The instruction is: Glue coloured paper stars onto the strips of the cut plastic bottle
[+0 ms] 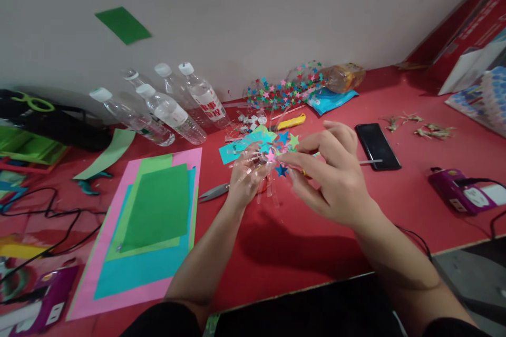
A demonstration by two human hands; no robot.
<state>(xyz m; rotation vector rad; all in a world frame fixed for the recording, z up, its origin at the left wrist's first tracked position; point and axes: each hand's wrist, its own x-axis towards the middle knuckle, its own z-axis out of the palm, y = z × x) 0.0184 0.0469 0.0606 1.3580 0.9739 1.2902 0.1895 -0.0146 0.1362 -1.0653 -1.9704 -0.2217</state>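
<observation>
My left hand is closed around a clear plastic piece cut into thin strips, which fan out past the fingers. Small paper stars in blue, green and pink sit on the strips, among them a dark blue star and a light green star. With thumb and index finger close together, my right hand reaches to a pink star at the middle of the piece. Its fingertips seem to touch the star. Scissors lie partly under my left hand.
Several plastic bottles stand by the wall. Stacked coloured paper lies left. Behind my hands are a yellow utility knife, a star-covered strip bundle and a lying bottle. A phone and purple power socket lie right.
</observation>
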